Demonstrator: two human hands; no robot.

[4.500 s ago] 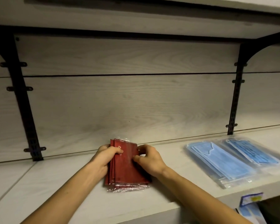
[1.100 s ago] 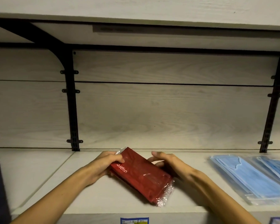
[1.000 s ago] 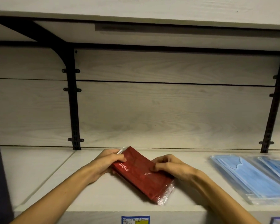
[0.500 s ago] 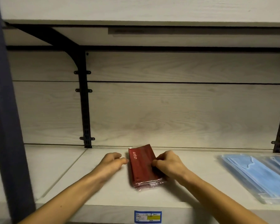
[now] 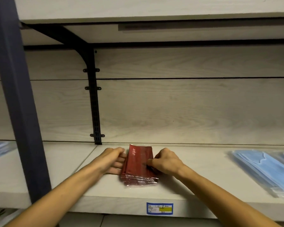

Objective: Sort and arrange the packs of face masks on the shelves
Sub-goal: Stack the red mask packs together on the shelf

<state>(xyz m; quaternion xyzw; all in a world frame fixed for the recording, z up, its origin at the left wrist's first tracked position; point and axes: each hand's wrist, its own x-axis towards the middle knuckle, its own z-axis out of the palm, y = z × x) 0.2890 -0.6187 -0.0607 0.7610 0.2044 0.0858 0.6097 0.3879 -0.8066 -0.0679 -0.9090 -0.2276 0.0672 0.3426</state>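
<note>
1. Shelf edge (image 5: 121, 205), price label (image 5: 159, 208): print too small to read, so can't confirm this slot is meant for the red packs.
2. Red mask packs (image 5: 138, 164): small stack flat on the shelf, near end close to the front edge. Slick film, so layers may slide and fan out if only one side gets pushed.
3. Left hand (image 5: 112, 160): fingers straight, pressed flat on the stack's left edge, holding nothing.
4. Right hand (image 5: 166, 162): fingers curled, pinching the right edge. Fingertips blurred; can't tell how many packs it has. Lifting now could drag the top pack askew.
5. Pack count unclear, lower edges merge.
6. Blue mask packs (image 5: 262, 169) well apart to the right, cut off by frame.
7. Dark post (image 5: 15, 95) hides part of the left bay.
</note>
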